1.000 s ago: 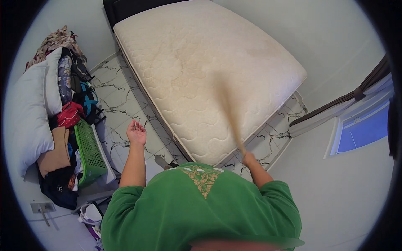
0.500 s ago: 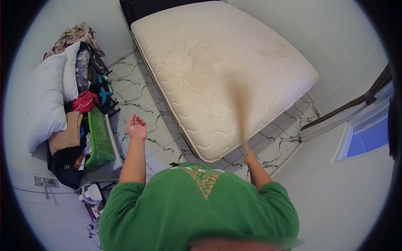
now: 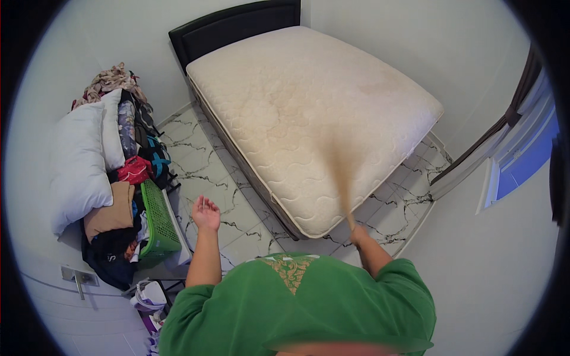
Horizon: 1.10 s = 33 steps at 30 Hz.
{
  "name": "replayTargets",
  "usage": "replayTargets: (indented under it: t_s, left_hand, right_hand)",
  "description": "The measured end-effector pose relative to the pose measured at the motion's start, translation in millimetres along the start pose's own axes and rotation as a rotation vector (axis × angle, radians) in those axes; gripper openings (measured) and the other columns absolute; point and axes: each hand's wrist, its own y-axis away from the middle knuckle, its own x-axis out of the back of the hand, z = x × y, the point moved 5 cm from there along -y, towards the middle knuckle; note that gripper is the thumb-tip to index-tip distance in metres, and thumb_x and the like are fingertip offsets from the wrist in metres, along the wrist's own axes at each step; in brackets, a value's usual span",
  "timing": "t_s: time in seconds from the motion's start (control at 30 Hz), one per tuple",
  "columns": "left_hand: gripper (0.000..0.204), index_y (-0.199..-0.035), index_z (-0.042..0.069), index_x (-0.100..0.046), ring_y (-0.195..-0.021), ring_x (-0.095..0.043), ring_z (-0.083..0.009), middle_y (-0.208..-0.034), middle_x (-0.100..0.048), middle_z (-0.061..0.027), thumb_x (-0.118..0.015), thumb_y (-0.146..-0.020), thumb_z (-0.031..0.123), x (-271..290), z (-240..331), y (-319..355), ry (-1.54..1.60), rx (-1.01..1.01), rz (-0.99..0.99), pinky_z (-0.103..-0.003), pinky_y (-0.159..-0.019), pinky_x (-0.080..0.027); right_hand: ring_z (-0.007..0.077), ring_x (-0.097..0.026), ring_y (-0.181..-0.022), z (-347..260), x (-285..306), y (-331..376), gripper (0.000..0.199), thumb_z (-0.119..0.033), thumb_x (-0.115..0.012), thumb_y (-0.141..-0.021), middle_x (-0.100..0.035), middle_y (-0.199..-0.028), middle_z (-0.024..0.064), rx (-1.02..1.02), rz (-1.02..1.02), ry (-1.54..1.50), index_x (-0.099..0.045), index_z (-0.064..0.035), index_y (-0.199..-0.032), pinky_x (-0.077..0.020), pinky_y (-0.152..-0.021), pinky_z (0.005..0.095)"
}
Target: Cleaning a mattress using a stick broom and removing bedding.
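Observation:
My right hand (image 3: 358,235) is closed round the handle of a tan broom (image 3: 341,163). The broom's fanned bristle end is smeared by motion over the near part of a bare cream mattress (image 3: 297,130); whether it touches the mattress I cannot tell. Brownish stains spread across the quilted top. My left hand (image 3: 205,214) is held palm up over the floor to the left of the bed, its fingers loosely curled and apart. A small pale streak shows at those fingers, too small to make out.
A dark headboard (image 3: 237,29) stands at the bed's far end. Along the left wall are white pillows (image 3: 80,169), piled clothes and a green laundry basket (image 3: 159,222). A door handle (image 3: 77,277) is at lower left. A curtain (image 3: 516,107) and window (image 3: 525,157) are at right.
The view has tilted up, showing more of the headboard, and the room sits lower in the picture. The broom stays in my right hand, its bristle end still blurred. My left hand remains palm up.

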Motion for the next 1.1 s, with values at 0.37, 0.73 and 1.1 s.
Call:
replayTargets:
  t_s: [0.37,0.73,1.1]
  left_hand:
    - [0.012,-0.079,0.012,-0.053,-0.063,-0.046,-0.0107,-0.07,-0.051,0.0019,-0.051,-0.072,0.022,64.0,44.6,29.9,0.095,-0.053,0.012,-0.023,-0.054,-0.037]
    - [0.009,-0.075,0.012,-0.05,-0.057,-0.045,-0.0092,-0.067,-0.05,0.0029,-0.051,-0.074,0.021,120.3,46.8,42.4,0.162,-0.097,0.087,-0.021,-0.049,-0.036]
    - [0.007,-0.074,0.013,-0.048,-0.055,-0.046,-0.0082,-0.063,-0.049,0.0035,-0.051,-0.073,0.019,132.5,33.1,42.1,0.102,-0.162,0.223,-0.02,-0.047,-0.037]
  right_hand:
    - [0.0321,-0.054,-0.083,2.7,107.4,15.0,0.028,-0.012,-0.052,-0.068,-0.056,-0.087,0.0183,-0.36,0.272,-0.209,-0.049,-0.0011,-0.094,-0.0429,-0.072,0.0391]
    - [0.0347,-0.055,-0.069,-256.7,92.6,145.0,0.043,-0.045,-0.043,-0.077,-0.055,-0.072,0.019,0.749,-0.197,0.215,-0.039,-0.0059,-0.094,-0.0426,-0.058,0.0428]
    - [0.0286,-0.055,-0.083,90.3,96.5,4.4,0.026,-0.012,-0.042,-0.075,-0.056,-0.094,0.0116,-0.491,0.244,-0.15,-0.053,-0.0082,-0.098,-0.0436,-0.069,0.0364]
